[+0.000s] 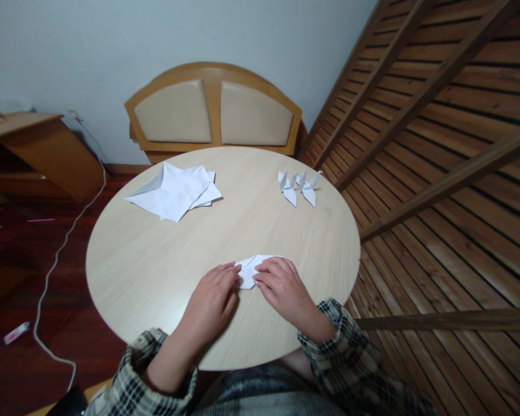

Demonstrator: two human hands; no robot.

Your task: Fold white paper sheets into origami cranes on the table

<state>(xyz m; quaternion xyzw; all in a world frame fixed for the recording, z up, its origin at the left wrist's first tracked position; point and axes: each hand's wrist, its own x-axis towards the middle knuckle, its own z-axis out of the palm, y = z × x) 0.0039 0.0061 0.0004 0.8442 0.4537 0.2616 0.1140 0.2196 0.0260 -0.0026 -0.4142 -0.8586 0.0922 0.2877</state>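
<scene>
Pinched folded white paper [247,276] on the near part of the tabletop [156,260] with the left hand [214,294] and right hand [283,289] at opposite ends
Lay lengthwise from left to right, slanting slightly away toward the right; was partly hidden beneath both hands, with finer creases hard to make out

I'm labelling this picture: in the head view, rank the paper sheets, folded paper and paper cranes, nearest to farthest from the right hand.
From the right hand:
1. Folded paper, touching it.
2. Paper cranes, far right on the table.
3. Paper sheets, far left.
</scene>
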